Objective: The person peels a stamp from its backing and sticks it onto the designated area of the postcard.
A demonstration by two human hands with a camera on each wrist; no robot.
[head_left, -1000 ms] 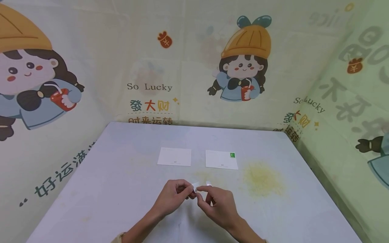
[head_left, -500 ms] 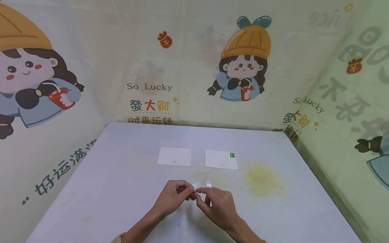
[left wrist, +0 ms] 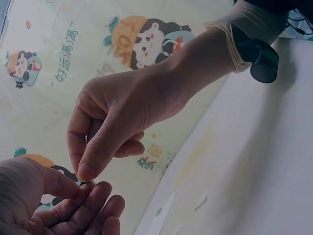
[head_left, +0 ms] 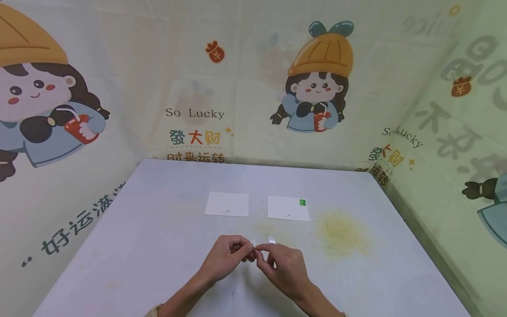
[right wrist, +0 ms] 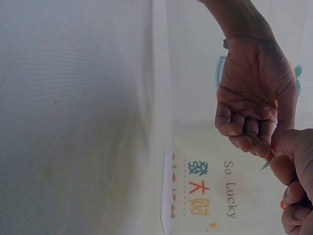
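In the head view my left hand and right hand meet low over the table, fingertips touching. Between them is a tiny thin piece, mostly hidden, that looks like a small green stamp; its greenish corner pokes out in the right wrist view. The left thumb and index finger pinch it, and the right hand pinches it from the other side. Beyond the hands lie two white cards: a left card and a right card with a green stamp in its top right corner.
A small shiny whitish scrap lies on the white table just beyond the right hand. A yellow stain marks the tabletop at the right. Printed cloth hangs around the table's back and sides.
A pale strip that stuck out beyond the left fingertips is now barely visible. The right fingertips have shifted slightly against the left ones; the cards stay put.
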